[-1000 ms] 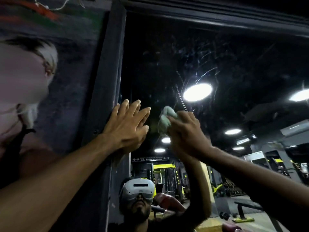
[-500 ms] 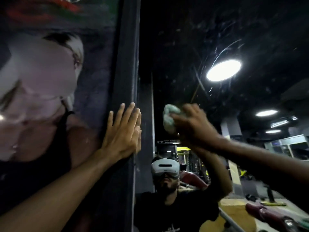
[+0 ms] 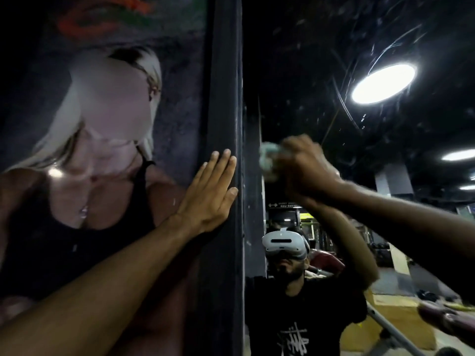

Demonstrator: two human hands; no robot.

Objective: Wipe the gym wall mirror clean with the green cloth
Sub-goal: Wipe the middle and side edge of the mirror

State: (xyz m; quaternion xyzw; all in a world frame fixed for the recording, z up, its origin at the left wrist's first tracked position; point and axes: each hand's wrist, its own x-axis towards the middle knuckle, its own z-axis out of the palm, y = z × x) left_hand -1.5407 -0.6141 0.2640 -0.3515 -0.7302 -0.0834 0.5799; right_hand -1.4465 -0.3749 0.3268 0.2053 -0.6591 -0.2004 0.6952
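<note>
Left hand (image 3: 208,194) flat, fingers straight and together, palm pressed on the left edge of the black frame (image 3: 226,98), holding nothing. Right hand (image 3: 308,170) just right of the frame, motion-blurred, fingers curled round the bunched green cloth (image 3: 268,160), which is up against the mirror (image 3: 334,60) glass. Cloth is near the frame, about level with the left fingertips. Mirror runs right of the frame; streaks show high up around a reflected ceiling light (image 3: 383,83). Lower, right of the frame, reflection of the person in a white headset (image 3: 282,244) and black t-shirt. Left of the frame, a wall poster (image 3: 102,124).
</note>
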